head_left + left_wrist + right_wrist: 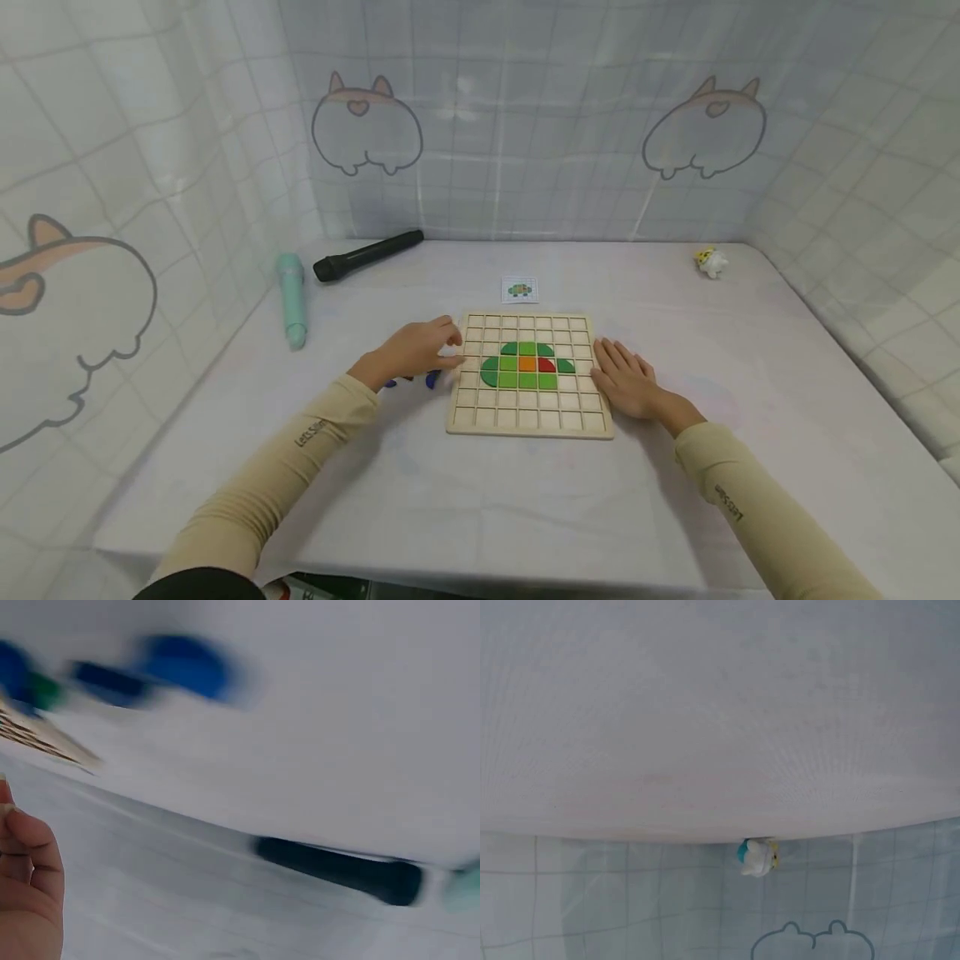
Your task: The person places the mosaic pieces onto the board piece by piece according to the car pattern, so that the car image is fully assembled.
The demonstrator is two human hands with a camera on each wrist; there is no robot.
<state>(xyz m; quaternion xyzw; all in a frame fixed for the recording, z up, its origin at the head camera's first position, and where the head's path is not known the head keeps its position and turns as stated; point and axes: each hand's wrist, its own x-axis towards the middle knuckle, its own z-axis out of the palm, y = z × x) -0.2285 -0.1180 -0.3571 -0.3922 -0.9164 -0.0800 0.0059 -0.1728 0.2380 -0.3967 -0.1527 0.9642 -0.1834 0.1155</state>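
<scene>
While the board (529, 375) lies on the counter (480, 500) between both hands, its left edge is touched by the left hand (417, 350), fingers loosely curled, nothing grasped. The right hand (628, 379) is laid flat, released, against the right edge.

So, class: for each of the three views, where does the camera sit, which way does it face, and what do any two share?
Head: above, looking down at the puzzle board; both hands and sleeves show.
Left wrist: low, blurred, facing the black microphone; a bit of hand shows.
Right wrist: low, facing the far wall and small toy; no body shows.
Shared: the microphone and toy also appear in the head view.
</scene>
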